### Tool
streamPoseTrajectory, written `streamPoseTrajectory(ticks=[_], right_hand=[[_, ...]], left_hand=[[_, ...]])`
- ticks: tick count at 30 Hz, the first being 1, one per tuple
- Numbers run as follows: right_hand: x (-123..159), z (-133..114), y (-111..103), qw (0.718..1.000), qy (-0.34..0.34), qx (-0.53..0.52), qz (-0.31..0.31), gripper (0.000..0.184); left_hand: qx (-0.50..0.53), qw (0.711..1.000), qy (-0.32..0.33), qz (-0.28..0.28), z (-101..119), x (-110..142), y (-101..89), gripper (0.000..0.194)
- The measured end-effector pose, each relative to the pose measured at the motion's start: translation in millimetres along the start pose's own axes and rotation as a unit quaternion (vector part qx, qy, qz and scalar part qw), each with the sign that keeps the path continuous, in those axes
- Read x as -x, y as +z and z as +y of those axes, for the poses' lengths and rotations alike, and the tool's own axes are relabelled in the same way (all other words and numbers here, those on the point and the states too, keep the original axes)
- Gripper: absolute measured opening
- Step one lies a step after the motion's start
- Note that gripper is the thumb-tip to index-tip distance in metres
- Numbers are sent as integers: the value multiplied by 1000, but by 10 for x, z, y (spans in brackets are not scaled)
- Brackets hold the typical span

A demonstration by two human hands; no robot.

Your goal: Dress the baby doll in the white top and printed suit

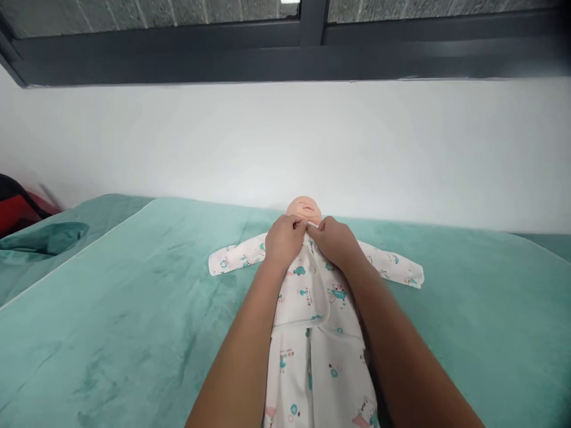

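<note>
A baby doll (pixel 304 207) lies on its back, its head toward the wall. It wears a white baby top (pixel 307 285) printed with small teal and pink figures, the long sleeves spread out to both sides. White trousers (pixel 330 380) in the same print cover its lower part. At the neckline, just below the doll's chin, my left hand (pixel 286 239) pinches the collar edge. My right hand (pixel 335 241) grips the collar right beside it, the fingertips of both hands nearly meeting. The exact hold under my fingers is partly hidden.
A teal plush cover (pixel 134 315) spreads under the doll on both sides. Behind it rises a white wall (pixel 285 142), with a dark window frame (pixel 178 59) above. A red and black object (pixel 20 205) stands at the far left, near a fold of cloth.
</note>
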State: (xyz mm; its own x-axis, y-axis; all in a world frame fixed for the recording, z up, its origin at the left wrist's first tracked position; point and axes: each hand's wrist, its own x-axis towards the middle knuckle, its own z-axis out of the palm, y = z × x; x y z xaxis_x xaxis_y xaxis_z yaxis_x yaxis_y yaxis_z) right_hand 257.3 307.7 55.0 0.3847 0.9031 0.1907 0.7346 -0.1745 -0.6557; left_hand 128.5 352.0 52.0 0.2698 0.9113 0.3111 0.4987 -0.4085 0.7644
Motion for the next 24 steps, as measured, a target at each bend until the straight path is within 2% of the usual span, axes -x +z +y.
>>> streamPoseTrajectory(ticks=[3,7,10,13,16,24], right_hand=[[-54,-21,77,999,-11,24,17,24],[-3,10,85,996,-22,-63,58,21],[17,24,64,986,-11,-147,74,21],[10,47,71,961,12,-266,69,25],[4,83,106,934,22,-351,59,29],[11,114,172,904,41,-424,33,25]], left_hand=[[12,1000,-12,0,-26,-2,-4,17],[33,999,12,40,-36,-17,-35,16],[105,992,-6,71,9,-16,-62,13],[173,983,-33,57,68,0,-82,12],[192,980,-38,31,94,15,-80,13],[185,982,-33,25,58,20,-20,11]])
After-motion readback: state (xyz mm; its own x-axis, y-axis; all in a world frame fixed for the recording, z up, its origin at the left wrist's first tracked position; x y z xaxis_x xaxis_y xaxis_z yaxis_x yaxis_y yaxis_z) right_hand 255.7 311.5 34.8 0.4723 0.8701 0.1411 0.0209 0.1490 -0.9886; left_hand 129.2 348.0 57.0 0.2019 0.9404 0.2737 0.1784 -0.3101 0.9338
